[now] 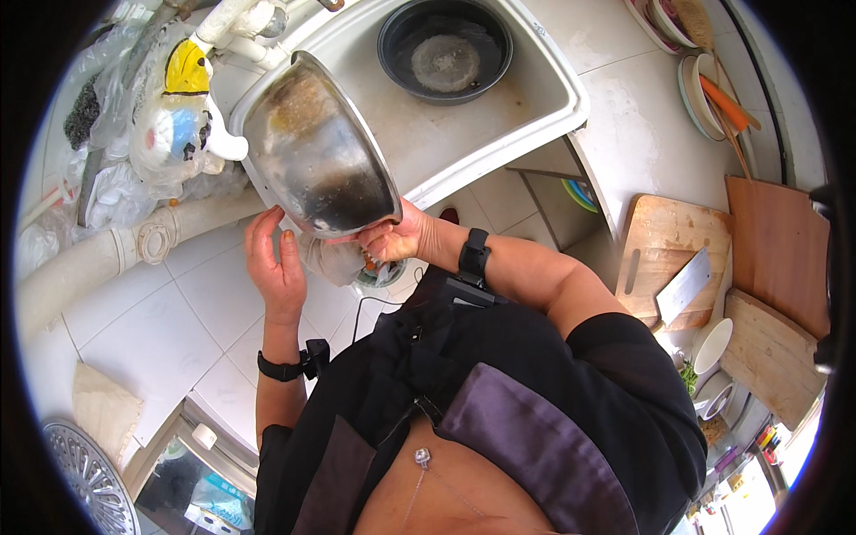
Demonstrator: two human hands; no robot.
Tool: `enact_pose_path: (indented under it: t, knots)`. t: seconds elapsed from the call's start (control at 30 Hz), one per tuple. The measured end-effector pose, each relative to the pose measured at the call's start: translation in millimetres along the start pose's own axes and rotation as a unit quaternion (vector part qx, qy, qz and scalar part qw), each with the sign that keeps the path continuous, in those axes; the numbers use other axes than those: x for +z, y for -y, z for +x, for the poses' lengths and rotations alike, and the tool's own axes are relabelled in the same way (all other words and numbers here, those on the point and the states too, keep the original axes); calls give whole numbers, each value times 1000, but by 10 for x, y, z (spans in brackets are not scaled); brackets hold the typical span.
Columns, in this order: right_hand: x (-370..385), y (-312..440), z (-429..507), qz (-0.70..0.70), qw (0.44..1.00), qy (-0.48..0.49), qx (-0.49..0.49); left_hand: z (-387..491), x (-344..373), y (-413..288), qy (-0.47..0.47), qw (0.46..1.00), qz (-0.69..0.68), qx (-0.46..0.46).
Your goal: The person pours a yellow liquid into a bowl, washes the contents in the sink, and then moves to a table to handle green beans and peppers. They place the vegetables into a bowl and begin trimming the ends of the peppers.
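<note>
A stained stainless steel basin [321,154] is tilted on its side over the near left corner of the white sink [401,144], its scorched outer wall facing up towards me. My right hand [394,234] grips the basin's rim at its lower right end, with some fingers hidden beneath it. Just left of the basin's lower end is my left hand [275,264], fingers apart and holding nothing. Its fingertips are close to the metal; whether they touch it I cannot tell. Inside the sink, a black round basin [495,50] contains what looks like water.
White pipes [194,217] and plastic bags [180,134] crowd the left. Below my hands stands a waste bin [381,275]. On the right counter lie a cutting board [645,234] with a cleaver [683,284] on it, more boards [776,247] and stacked bowls [695,100].
</note>
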State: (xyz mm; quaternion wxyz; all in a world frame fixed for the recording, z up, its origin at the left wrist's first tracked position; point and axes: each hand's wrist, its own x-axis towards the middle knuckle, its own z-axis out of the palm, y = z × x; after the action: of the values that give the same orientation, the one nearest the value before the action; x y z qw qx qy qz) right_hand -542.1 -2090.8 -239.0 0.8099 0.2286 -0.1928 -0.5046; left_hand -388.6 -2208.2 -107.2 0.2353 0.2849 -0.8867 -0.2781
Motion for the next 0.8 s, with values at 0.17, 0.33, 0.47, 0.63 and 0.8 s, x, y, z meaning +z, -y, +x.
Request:
enact_pose_path:
  t: [0.17,0.33,0.47,0.63,0.8]
  knots:
    - [-23,16,45,-6,1000,-19,18,-32,29,38,7,1000,3,-12]
    - [0,22,45,8,999,-26,18,-52,67,61,7,1000,-6,-27]
    - [50,-8,18,-12,999,-25,17,-64,91,85,3,998,-27,-53]
    - [181,58,-94,-112,983,-133,-54,-107,152,199,-3,994,-64,-87]
    - [429,182,-480,-211,928,-233,-202,-151,323,339,-24,985,-130,-112]
